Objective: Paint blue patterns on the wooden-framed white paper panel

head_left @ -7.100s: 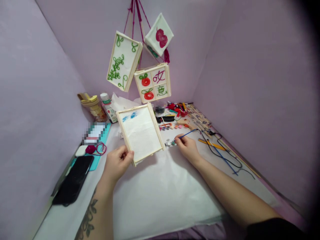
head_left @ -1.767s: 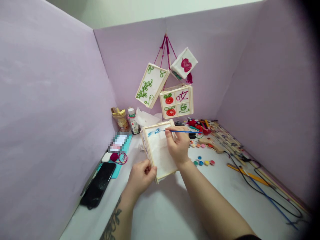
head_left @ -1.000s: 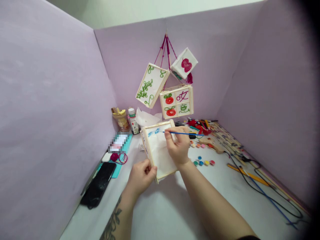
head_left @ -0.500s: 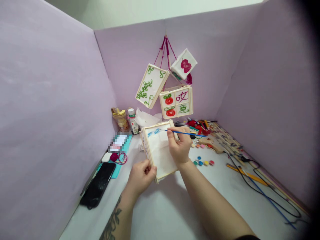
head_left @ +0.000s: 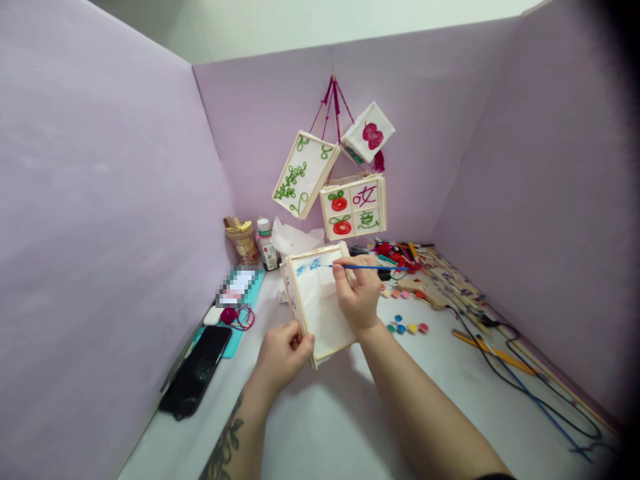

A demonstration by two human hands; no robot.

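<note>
My left hand point(head_left: 286, 352) is closed on the lower left edge of a wood-framed white paper lantern point(head_left: 320, 313), which is held tilted above the table. Blue dabs of paint mark the upper left of its front panel, and darker blue marks show on its left side. In my right hand point(head_left: 359, 293) is a thin blue paintbrush point(head_left: 380, 268), pinched near the bristles and lying almost level across the panel. The brush tip is just right of the blue dabs; whether it touches the paper I cannot tell. My right hand hides part of the lantern's right side.
Decorated lanterns point(head_left: 354, 207) hang from purple cords on the back wall. Small paint pots point(head_left: 412, 329) stand to the right, near a yellow cutter point(head_left: 493, 352) and a black cable point(head_left: 545, 399). A black phone point(head_left: 197, 370), magenta yarn point(head_left: 229, 316) and a bottle point(head_left: 267, 247) are on the left.
The brush tip has shifted slightly right and down, and the brush lies more level. My left hand keeps its hold on the lantern. The whole view has moved a little.
</note>
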